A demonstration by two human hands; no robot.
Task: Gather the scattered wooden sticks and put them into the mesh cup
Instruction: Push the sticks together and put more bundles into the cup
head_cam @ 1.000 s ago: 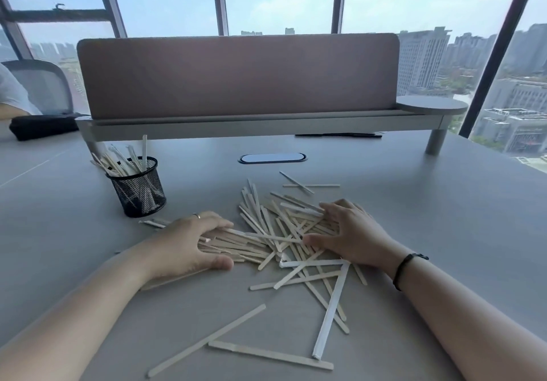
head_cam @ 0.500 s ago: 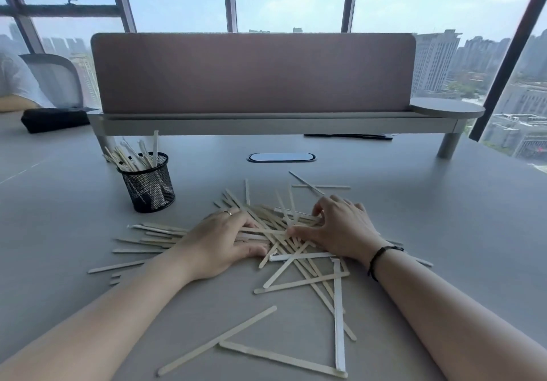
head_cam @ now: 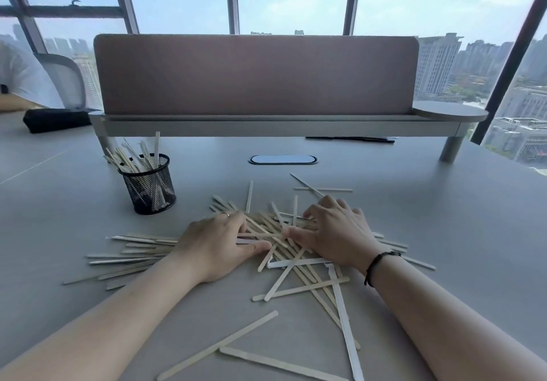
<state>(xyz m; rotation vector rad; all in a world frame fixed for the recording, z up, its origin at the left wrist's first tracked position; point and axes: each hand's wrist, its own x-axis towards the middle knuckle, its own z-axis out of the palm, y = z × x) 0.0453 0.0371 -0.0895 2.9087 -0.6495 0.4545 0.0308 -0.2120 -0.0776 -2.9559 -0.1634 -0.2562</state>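
A person's two bare forearms reach forward over a grey table (head_cam: 444, 232), seen from above and behind the hands. At the centre of the view lies a loose heap of pale wooden sticks (head_cam: 296, 262), crossing one another at many angles. The left hand (head_cam: 216, 244) lies palm down on the heap at about 9 o'clock from its middle, fingers curled over a bunch of sticks and thumb stretched along their near side; a ring shows on one finger. The right hand (head_cam: 334, 232) lies palm down at about 3 o'clock, fingers bent and spread, tips pressing into the sticks, thumb pointing toward the left hand; whether it truly holds any stick cannot be told. A dark band circles the right wrist. More sticks fan out flat behind the left hand toward 9 o'clock, and several long ones trail toward 6 o'clock near the bottom edge. The black mesh cup (head_cam: 149, 186) stands upright at about 10 o'clock from the heap, well apart from it, with some sticks leaning inside. Beyond, at 12 o'clock, a pinkish desk divider (head_cam: 254, 75) stands before tall windows.
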